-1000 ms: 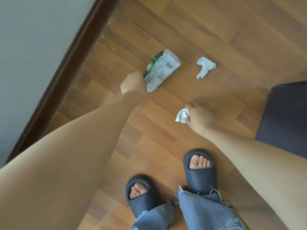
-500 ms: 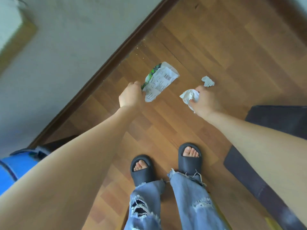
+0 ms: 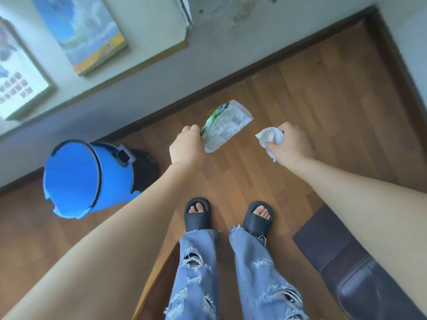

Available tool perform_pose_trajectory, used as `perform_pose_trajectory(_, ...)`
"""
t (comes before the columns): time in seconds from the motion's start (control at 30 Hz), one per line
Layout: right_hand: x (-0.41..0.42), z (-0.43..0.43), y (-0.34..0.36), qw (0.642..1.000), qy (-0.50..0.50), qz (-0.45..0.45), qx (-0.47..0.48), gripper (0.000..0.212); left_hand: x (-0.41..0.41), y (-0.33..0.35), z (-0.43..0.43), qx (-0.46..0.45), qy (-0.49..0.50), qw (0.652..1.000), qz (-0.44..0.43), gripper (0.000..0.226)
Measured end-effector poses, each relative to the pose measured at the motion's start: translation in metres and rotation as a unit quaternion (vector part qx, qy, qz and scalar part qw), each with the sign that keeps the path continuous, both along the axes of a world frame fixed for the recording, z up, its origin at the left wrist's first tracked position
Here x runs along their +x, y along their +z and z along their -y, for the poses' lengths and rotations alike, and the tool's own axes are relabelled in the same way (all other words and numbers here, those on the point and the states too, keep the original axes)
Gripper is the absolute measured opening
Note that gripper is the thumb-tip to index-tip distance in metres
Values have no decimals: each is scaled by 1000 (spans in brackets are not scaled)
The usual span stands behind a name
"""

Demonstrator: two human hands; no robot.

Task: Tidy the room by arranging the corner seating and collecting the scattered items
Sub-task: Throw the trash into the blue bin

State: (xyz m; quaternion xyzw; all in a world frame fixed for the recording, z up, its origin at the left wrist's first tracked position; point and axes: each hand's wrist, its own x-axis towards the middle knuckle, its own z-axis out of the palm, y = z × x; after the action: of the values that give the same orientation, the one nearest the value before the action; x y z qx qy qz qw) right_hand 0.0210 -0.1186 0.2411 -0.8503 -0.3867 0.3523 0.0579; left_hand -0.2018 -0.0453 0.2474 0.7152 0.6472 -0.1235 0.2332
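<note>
Green-and-white snack wrapper, pinched at its lower end by the left hand, slants up-right toward the floor's corner; right hand fingers clutch crumpled tissue.

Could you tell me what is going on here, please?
A person is standing on the wooden floor in slippers, holding litter in both hands. The left hand pinches a crumpled snack wrapper by one end, and the right hand grips a wad of white tissue. Both are held above the floor. A blue bin stands by the wall to the person's left, and nothing has gone into it yet.
</note>
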Motion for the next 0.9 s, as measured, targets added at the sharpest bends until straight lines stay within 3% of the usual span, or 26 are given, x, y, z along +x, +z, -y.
perform_pose_trajectory(0.53,-152,-53,57,985,167,-33,7,21,-169,62,52,35,251,967,3,18)
perform_pose_trajectory(0.9,-292,-90,71,960,276,-54,10,21,-278,78,58,49,326,944,8,16)
